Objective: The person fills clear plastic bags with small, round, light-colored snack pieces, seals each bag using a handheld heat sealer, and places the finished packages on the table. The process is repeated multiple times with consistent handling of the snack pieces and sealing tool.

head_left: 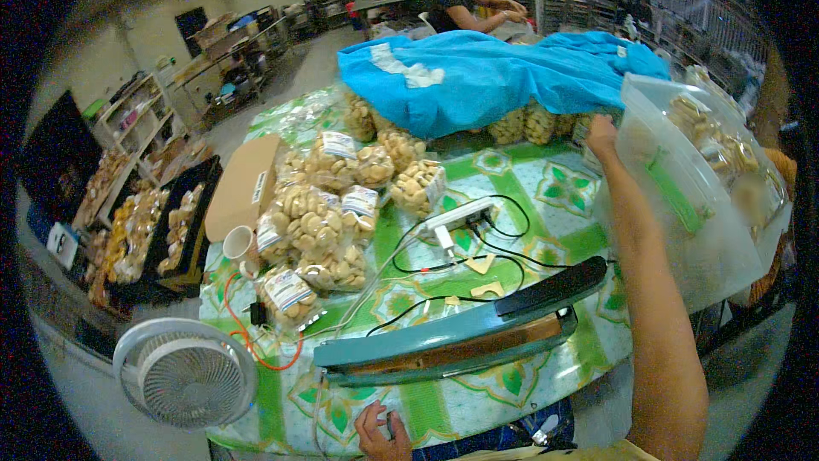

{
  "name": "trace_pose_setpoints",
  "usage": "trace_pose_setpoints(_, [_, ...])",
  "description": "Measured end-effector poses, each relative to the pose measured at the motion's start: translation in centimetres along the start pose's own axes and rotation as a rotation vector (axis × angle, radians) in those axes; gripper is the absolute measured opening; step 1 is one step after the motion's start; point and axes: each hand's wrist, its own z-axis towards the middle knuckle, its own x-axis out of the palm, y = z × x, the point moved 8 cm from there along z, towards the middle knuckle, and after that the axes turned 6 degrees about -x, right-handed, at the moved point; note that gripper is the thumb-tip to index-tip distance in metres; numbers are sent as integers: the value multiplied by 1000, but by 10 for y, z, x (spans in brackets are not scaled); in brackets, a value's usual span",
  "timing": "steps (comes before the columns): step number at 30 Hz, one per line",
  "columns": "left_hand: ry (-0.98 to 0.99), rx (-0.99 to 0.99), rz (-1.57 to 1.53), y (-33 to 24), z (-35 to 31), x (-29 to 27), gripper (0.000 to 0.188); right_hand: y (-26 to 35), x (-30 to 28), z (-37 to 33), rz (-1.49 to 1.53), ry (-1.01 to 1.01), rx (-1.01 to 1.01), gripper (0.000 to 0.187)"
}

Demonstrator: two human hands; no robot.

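Note:
My right arm stretches to the far right of the table. There my right hand [602, 137] is beside the clear bags of round cookies [539, 125] under the blue cloth [478, 77], close to the plastic bin. Its fingers are hidden, so any grip cannot be made out. My left hand [381, 434] rests at the near table edge, fingers loosely bent and apart, with nothing visible held. Just beyond it lies a long teal hand-held bag sealer [452, 337] with a black handle end. A pile of labelled cookie bags [311, 222] stands at the left of the table.
A translucent bin [682, 205] with packed bags stands at the right edge. A white power strip [461, 215] with cables lies mid-table. At left are a cardboard piece [241, 188], a paper cup [241, 244] and a fan [186, 376]. Another person [469, 0] sits beyond the table.

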Motion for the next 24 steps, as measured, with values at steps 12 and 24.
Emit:
trace_pose_setpoints(12, [26,-109,-132,6,-1,1,33,67,-169,-44,953,-94,-387,23])
trace_pose_setpoints(24, [146,-130,-1265,-140,64,19,86,166,-409,-208,1264,-157,-869,21])
